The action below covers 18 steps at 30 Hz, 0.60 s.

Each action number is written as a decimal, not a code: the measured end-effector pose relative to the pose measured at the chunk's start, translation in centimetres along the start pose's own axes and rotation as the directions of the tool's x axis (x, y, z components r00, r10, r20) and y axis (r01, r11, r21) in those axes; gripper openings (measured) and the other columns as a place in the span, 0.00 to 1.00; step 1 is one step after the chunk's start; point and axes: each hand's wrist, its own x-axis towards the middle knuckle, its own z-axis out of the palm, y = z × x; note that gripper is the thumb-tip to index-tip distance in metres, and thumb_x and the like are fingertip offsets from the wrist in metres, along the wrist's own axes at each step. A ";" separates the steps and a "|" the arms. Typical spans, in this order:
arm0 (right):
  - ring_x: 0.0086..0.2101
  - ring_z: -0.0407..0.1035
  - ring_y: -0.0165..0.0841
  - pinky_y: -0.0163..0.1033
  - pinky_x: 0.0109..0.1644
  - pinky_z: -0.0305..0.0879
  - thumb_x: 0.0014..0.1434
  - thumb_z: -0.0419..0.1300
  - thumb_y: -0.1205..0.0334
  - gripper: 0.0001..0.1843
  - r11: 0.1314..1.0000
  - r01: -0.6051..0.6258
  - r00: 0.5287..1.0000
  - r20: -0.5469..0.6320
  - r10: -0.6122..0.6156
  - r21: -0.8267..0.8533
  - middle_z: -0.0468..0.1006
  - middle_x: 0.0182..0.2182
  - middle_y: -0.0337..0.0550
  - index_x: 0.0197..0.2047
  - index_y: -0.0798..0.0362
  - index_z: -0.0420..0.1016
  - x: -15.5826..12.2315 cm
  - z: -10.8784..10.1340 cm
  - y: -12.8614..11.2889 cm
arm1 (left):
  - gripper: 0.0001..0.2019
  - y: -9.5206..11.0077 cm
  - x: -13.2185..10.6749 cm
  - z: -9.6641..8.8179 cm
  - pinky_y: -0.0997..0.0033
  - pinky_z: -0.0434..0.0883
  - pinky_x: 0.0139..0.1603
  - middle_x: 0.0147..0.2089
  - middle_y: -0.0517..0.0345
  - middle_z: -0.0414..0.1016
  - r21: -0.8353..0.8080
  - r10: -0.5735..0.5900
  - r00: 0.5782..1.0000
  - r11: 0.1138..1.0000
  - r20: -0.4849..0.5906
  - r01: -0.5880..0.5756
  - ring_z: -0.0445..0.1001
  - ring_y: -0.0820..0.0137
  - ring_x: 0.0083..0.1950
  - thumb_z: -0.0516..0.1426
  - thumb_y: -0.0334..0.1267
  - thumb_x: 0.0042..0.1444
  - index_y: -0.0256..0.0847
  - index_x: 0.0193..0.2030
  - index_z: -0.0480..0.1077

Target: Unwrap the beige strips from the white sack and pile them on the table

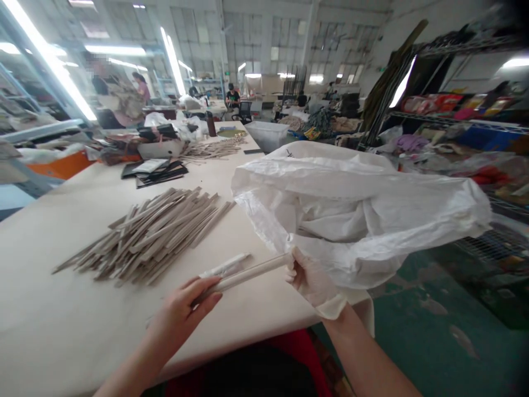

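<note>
A long, flat beige strip stretches between my hands above the table's near edge. My bare left hand pinches its left end between thumb and fingers. At the other end, my right hand, in a thin whitish glove, is closed around the strip. Just behind the strip, a white narrow object lies on the table; I cannot make out its kind. A heap of similar beige strips is spread to the left. Beyond my right hand, a large white woven sack gapes wide, its rim close to my fingers.
The pale table holds a stack of dark flat pieces, more thin strips and a brown bottle farther back. A grey plastic tub stands beyond its right edge. Loaded wire shelves line the right. Other people work in the background.
</note>
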 end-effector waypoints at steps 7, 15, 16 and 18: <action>0.19 0.61 0.23 0.28 0.21 0.55 0.44 0.66 0.51 0.16 0.927 0.153 0.987 0.002 -0.162 -0.342 0.72 0.18 0.37 0.22 0.56 0.71 -1.5 1.3 1.1 | 0.14 1.2 0.4 0.2 0.79 0.67 0.32 0.33 0.58 0.73 0.207 0.102 0.994 0.974 -0.050 -0.090 0.73 0.73 0.31 0.50 0.46 0.57 0.44 0.45 0.70; 0.16 0.56 0.25 0.33 0.22 0.50 0.48 0.52 0.35 0.29 0.827 0.101 0.961 0.269 0.063 -0.554 0.63 0.12 0.36 0.19 0.55 0.70 -2.6 4.8 4.4 | 0.16 2.8 1.1 2.9 0.73 0.69 0.34 0.33 0.59 0.76 -0.017 -0.146 0.987 0.989 0.073 0.147 0.73 0.70 0.33 0.45 0.46 0.58 0.42 0.43 0.69; 0.16 0.54 0.24 0.33 0.21 0.48 0.49 0.51 0.34 0.31 0.859 0.122 0.976 0.215 -0.014 -0.497 0.61 0.12 0.35 0.21 0.55 0.71 -2.6 4.6 4.3 | 0.16 2.6 1.1 2.9 0.73 0.68 0.32 0.30 0.59 0.76 -0.014 -0.162 0.984 0.986 0.076 0.164 0.72 0.69 0.30 0.46 0.47 0.57 0.42 0.40 0.69; 0.16 0.49 0.23 0.33 0.21 0.44 0.52 0.47 0.34 0.32 0.899 0.180 0.983 0.096 -0.154 -0.399 0.57 0.13 0.32 0.31 0.56 0.74 -2.4 4.2 4.4 | 0.16 2.4 1.1 3.0 0.74 0.66 0.29 0.26 0.60 0.73 0.001 -0.162 0.984 0.987 0.079 0.163 0.70 0.70 0.28 0.47 0.49 0.57 0.42 0.33 0.69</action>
